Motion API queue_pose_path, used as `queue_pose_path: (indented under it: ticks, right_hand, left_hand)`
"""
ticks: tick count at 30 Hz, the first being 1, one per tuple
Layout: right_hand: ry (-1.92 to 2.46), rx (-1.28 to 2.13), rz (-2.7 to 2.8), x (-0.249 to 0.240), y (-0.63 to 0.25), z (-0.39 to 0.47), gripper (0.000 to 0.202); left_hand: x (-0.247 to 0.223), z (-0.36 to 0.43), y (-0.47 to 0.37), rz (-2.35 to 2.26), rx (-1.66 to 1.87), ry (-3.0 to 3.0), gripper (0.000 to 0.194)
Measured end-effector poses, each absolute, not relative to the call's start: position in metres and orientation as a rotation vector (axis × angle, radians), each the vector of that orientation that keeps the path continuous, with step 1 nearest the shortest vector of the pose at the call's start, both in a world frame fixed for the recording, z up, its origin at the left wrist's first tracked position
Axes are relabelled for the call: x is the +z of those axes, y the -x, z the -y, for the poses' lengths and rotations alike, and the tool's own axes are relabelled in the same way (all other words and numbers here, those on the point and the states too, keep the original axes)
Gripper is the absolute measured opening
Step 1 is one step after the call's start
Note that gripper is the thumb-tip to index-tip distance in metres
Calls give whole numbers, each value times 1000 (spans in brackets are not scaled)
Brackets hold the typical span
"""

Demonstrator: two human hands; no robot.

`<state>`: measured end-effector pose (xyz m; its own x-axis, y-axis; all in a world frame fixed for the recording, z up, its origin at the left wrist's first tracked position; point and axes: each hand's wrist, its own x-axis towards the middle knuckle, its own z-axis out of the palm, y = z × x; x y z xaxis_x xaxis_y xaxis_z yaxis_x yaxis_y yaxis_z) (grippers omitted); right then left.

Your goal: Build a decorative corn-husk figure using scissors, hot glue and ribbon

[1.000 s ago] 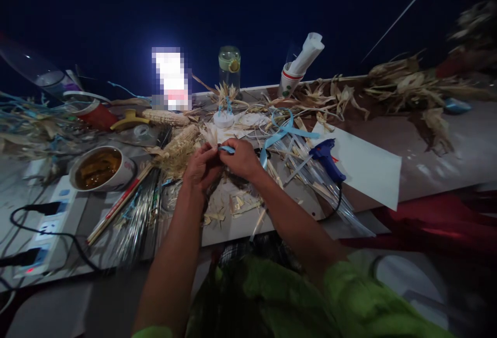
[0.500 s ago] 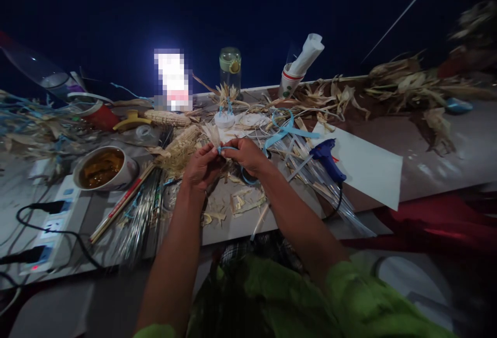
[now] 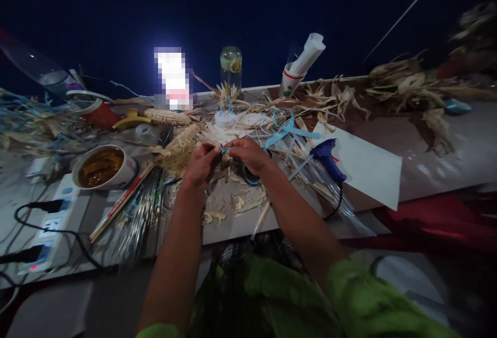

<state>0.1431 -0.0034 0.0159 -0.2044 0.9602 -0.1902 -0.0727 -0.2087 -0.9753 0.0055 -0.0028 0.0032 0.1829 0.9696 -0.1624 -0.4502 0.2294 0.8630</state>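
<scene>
Close together over the table's middle, both my hands have their fingers pinched. My left hand [image 3: 202, 164] is closed on a small bundle of corn husk [image 3: 210, 136], whose pale frayed end fans out beyond the fingertips. My right hand [image 3: 248, 156] pinches a blue ribbon [image 3: 225, 149] that runs to the bundle at the left fingertips. Below the right hand hangs a dark blue loop [image 3: 251, 175], partly hidden by the wrist. Just beyond the hands, a small white round base [image 3: 224, 118] bears a husk piece [image 3: 228, 92] with blue ties.
A blue glue gun [image 3: 328, 158] lies on white paper [image 3: 373, 172] beside clear sticks. At left stand a bowl of brown liquid [image 3: 104, 167], a power strip [image 3: 58, 224] and bundled wires [image 3: 142, 219]. Corn cobs [image 3: 171, 117], a bottle [image 3: 231, 69] and a paper cup [image 3: 290, 80] are farther back.
The husk bundle has tipped lower, away from me, between my fingers. Less of the blue ribbon shows between my hands, which have shifted only slightly.
</scene>
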Motion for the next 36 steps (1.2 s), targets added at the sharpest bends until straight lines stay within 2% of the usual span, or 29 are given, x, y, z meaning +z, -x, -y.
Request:
queue_pose_path:
  ticks: [3, 6, 12, 18, 21, 25, 28, 36]
  right_hand:
    - [1141, 1626, 1130, 18, -143, 4, 16]
    - [1200, 1560, 1156, 15, -140, 5, 19]
    - [1176, 1598, 1125, 12, -137, 5, 15]
    - [1108, 1652, 1121, 11, -138, 4, 24]
    - [1218, 1495, 1222, 9, -139, 3, 23]
    - [1427, 1221, 1402, 7, -139, 2, 19]
    - [1493, 1178, 1423, 4, -139, 1, 17]
    - [1189, 1740, 1205, 17, -151, 2, 27]
  left_hand:
    - [4, 2, -4, -868, 1133, -844, 27]
    - [3, 1, -4, -862, 1133, -862, 26]
    - [7, 5, -5, -722, 1133, -698, 21]
    - [8, 7, -2, -721, 1019, -703, 27]
    - [2, 4, -1, -755, 1044, -750, 20]
    - [-2, 1, -3, -829, 1052, -805, 20]
    - [-1, 0, -4, -887, 1060, -836, 18]
    - [10, 5, 7, -822, 953, -734, 19]
